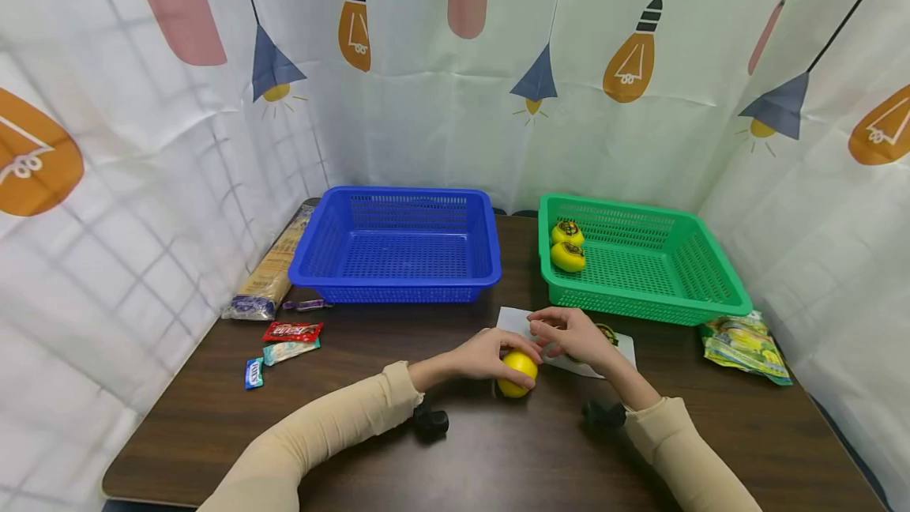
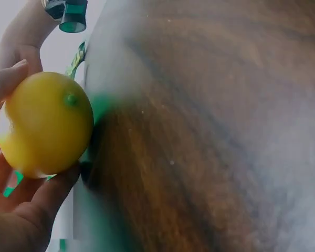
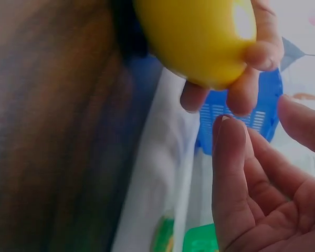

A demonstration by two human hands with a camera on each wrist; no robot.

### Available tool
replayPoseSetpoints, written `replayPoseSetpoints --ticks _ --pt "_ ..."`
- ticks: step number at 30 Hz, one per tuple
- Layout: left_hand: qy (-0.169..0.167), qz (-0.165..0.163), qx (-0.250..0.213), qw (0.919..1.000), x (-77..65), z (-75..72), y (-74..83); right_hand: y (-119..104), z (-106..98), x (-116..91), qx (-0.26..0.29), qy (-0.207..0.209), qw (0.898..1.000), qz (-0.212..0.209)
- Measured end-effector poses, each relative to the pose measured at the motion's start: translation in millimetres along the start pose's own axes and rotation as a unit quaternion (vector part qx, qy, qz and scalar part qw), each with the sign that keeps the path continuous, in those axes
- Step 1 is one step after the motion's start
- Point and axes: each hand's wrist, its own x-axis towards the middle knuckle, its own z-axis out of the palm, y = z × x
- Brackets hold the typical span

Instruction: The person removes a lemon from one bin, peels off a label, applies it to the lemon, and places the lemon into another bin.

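My left hand grips a yellow lemon low over the table, thumb and fingers spread round it. A small green nub shows on the lemon in the left wrist view. Just to the right is my right hand, its fingers loosely bent with nothing between them, the fingertips near the lemon. Beneath the right hand lies a white sheet; a yellow persimmon with a dark leafy top is on it, partly hidden by that hand.
A blue basket stands at the back. Two persimmons sit in the green basket at right, near a green-yellow packet. Toward the left lie a red wrapper, smaller wrapped snacks and a long noodle-like package.
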Motion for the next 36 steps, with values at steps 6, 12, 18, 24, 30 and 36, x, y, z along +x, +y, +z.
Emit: replayPoseSetpoints --ticks 6,12,18,24,30,36 --pt "-0.007 -0.015 0.034 0.9993 4.8 1.9 2.0 10.0 -0.9 -5.1 0.004 -0.02 1.0 -0.005" --pt "-0.027 -0.018 0.013 0.9994 6.8 -10.8 5.0 13.3 -10.2 -10.3 0.003 -0.015 1.0 0.005" --pt "0.005 -0.025 -0.022 0.9994 17.2 -25.5 4.7 20.4 -32.9 -16.6 -0.039 -0.036 0.999 -0.003" --pt "0.028 -0.028 0.024 0.9989 43.7 -34.5 3.6 25.8 -55.4 -11.1 -0.145 -0.036 0.989 -0.003" --pt "0.008 -0.068 0.051 0.9963 59.7 -39.4 -4.3 28.5 -58.1 -5.0 -0.247 -0.027 0.969 -0.01" --pt "-0.004 -0.111 0.077 0.9909 63.0 -41.9 -10.9 28.9 -50.5 -1.9 -0.29 -0.028 0.957 0.008"
